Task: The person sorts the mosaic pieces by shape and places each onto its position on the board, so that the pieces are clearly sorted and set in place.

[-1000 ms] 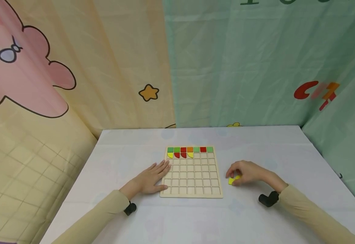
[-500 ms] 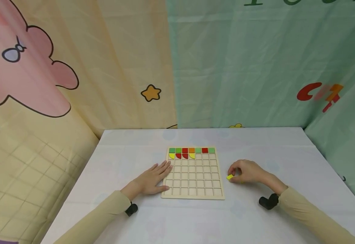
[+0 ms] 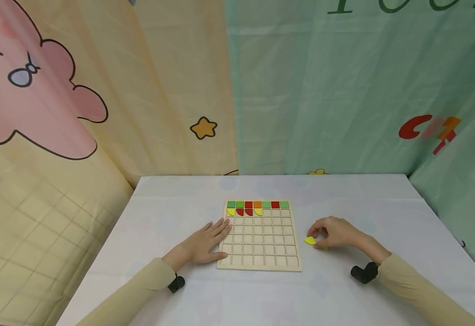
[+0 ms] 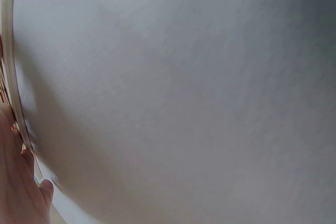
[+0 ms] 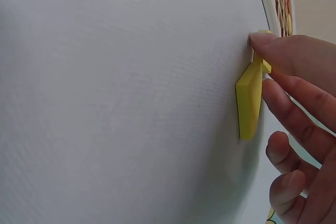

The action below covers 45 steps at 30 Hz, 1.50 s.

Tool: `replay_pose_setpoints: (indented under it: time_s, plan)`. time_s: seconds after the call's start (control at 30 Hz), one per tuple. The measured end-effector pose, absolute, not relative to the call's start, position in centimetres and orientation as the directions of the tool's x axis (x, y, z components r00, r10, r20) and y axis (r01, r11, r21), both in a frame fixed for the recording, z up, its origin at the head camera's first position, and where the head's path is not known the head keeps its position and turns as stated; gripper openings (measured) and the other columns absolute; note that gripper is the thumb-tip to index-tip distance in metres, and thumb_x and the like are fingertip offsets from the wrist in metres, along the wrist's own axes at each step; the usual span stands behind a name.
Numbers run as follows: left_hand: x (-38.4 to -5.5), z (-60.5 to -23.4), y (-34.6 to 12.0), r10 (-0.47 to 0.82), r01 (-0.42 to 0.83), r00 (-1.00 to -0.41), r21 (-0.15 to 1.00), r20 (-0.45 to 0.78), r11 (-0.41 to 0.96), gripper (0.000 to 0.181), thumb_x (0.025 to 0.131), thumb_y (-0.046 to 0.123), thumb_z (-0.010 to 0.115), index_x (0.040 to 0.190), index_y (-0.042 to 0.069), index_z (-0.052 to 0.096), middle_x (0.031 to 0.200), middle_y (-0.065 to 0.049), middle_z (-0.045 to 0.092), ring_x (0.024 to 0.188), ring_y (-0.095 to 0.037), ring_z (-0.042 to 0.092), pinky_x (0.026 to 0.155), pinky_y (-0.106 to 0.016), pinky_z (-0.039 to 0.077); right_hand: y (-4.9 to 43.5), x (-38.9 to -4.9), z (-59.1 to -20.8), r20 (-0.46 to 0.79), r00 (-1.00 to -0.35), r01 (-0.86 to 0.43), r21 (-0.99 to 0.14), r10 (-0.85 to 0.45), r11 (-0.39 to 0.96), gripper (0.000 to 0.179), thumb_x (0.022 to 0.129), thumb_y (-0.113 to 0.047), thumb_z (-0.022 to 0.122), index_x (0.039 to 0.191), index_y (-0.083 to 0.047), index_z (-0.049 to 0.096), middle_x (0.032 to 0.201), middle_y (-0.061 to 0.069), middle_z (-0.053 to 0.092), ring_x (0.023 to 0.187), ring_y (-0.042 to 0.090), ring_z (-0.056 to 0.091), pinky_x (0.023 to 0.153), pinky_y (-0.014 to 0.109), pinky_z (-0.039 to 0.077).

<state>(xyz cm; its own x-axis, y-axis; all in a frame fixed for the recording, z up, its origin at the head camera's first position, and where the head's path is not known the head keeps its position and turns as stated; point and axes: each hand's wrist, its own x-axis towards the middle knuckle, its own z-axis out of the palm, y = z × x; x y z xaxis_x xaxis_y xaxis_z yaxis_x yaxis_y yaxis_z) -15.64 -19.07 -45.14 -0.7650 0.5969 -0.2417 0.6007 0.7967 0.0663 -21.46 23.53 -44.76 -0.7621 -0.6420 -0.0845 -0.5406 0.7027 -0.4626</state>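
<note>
A wooden grid board point(image 3: 258, 247) lies on the table, its top row filled with green, red and orange square tiles. Red and yellow quarter-circle pieces sit in the left part of the second row. My left hand point(image 3: 204, 242) lies flat, fingers spread, over the board's left edge. To the right of the board, my right hand point(image 3: 335, 233) pinches a yellow quarter-circle piece point(image 3: 309, 241) between thumb and fingers, close over the table. A second yellow piece point(image 5: 249, 103) lies below that hand, mostly hidden by it in the head view.
The table point(image 3: 261, 299) has a white cloth. Behind it hangs a printed curtain point(image 3: 323, 90), yellowish on the left and green on the right. Black wrist cameras point(image 3: 364, 272) sit at both cuffs.
The right hand's fingers have shifted the yellow piece, which now shows its rounded shape left of the fingertips. The left hand stays on the board. The head view has tilted slightly.
</note>
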Motion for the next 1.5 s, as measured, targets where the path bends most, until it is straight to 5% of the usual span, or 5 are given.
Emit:
replay_pose_setpoints:
  time_s: [1.5]
  plan:
    - [-15.4, -45.0, -19.0, 0.599, 0.605, -0.765, 0.054, -0.234, 0.794, 0.083, 0.095, 0.064, 0.033, 0.156, 0.012, 0.01, 0.164, -0.005, 0.006, 0.151, -0.022, 0.004, 0.121, -0.045, 0.016, 23.4, -21.2, -45.5, 0.092, -0.829, -0.541, -0.378, -0.551, 0.751, 0.019, 0.072, -0.037, 0.082, 0.085, -0.027, 0.072, 0.078, -0.018, 0.063, 0.059, -0.004, 0.042, 0.053, 0.017, 0.036]
